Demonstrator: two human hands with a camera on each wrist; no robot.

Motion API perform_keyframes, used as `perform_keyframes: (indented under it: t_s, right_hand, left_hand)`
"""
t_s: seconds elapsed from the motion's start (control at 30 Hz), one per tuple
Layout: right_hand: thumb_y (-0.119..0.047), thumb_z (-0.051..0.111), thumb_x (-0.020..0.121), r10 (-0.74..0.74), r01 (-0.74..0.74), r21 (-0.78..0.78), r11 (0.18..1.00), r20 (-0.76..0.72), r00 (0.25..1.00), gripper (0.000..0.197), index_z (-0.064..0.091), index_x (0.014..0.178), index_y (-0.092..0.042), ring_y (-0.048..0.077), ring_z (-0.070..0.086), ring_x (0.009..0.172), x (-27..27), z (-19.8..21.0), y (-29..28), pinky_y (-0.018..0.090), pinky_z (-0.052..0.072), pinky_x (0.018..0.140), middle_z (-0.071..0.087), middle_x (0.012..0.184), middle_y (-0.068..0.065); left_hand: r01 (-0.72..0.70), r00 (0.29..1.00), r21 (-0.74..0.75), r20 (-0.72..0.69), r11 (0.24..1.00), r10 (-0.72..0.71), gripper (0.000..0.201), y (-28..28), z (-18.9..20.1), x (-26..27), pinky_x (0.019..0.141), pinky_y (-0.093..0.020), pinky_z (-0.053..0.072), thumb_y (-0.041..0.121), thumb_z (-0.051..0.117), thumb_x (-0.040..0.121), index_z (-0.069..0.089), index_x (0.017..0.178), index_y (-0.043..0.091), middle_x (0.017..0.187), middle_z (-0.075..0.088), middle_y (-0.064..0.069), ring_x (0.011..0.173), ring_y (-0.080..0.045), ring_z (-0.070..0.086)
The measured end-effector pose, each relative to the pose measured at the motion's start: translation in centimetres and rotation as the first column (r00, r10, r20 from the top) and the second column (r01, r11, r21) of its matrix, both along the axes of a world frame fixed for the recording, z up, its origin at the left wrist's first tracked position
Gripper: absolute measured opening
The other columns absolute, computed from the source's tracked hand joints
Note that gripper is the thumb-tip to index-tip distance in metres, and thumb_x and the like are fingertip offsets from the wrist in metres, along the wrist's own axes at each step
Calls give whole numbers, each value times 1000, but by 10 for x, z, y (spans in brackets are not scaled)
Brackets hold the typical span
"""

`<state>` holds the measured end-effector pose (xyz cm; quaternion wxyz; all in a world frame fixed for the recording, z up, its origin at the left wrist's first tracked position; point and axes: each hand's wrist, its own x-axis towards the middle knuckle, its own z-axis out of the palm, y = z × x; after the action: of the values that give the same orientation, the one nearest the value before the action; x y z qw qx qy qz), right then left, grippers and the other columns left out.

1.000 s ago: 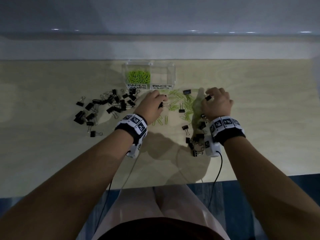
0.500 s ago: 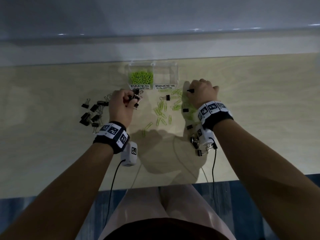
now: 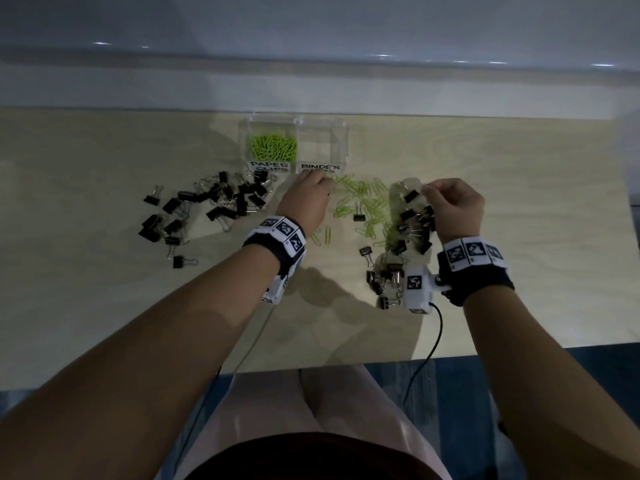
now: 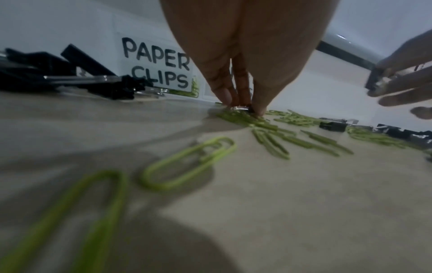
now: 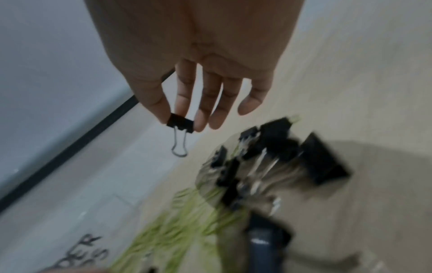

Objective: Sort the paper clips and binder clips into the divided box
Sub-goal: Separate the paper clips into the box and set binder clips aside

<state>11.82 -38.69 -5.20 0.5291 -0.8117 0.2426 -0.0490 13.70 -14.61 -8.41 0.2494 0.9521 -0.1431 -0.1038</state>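
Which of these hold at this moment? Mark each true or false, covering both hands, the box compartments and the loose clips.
1. The right hand pinches a black binder clip above the table. True.
2. The BINDER CLIPS compartment is full. False: it looks empty.
3. Green paper clips lie in the PAPER CLIPS compartment. True.
4. The left hand hovers over the box. False: its fingertips are down among loose clips on the table.

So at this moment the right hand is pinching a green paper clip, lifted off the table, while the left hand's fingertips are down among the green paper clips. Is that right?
Not quite. The right hand pinches a black binder clip, not a green paper clip; the right wrist view shows it hanging above the table. The rest holds: the left hand has its fingertips down among the green paper clips.
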Motion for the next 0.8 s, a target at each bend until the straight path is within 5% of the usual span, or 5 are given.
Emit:
perform_keyframes:
  t_s: [0.13, 0.27, 0.4, 0.6, 0.8]
  right_hand:
    - [-24, 65, 77, 49, -150, -402, 903, -251, 967, 9, 65, 83, -17, 13, 62, 72, -4, -8, -25, 26, 50, 67, 67, 81, 3]
    - [-25, 64, 80, 272, -318, -640, 699, -173, 947, 11, 66, 83, -14, 30, 59, 81, -9, -12, -4, 45, 52, 72, 64, 88, 9]
    - [-34, 57, 80, 461, -440, -636, 634, -147, 875, 22, 66, 75, -14, 27, 58, 71, -18, -16, 48, 42, 52, 69, 64, 76, 6]
    - [-20, 61, 74, 394, -461, -648, 606, -259, 882, 16, 68, 78, -6, 32, 59, 75, -26, -25, 93, 41, 49, 70, 63, 77, 12]
    - [-4, 64, 61, 510, -512, -563, 649, -177, 842, 6, 63, 67, -6, 31, 56, 67, -45, -24, 88, 39, 50, 61, 59, 69, 12]
  left_hand:
    - [-7, 1000, 5, 20, 1000, 7, 29, 10, 2, -3, 93, -41, 43, 5, 52, 89, 58, 117, 5, 113, 53, -13, 110, -29, 45]
    - [-163, 976, 4, 148, 987, 160, 26, 41, 5, -13, 94, -39, 43, 14, 52, 89, 60, 113, 8, 110, 54, -12, 106, -27, 48]
    - [-266, 938, 58, 246, 962, 244, 23, 66, 0, -25, 84, -44, 45, 9, 52, 83, 61, 103, 3, 105, 54, -17, 98, -35, 49]
    - [90, 988, 91, 118, 992, -100, 43, 29, 4, -15, 105, -48, 35, 2, 50, 87, 50, 129, 6, 133, 50, -13, 124, -32, 43]
    - [71, 993, 239, 71, 968, -90, 43, 14, -2, -16, 102, -44, 35, 21, 51, 91, 44, 131, 9, 134, 44, -10, 125, -29, 38]
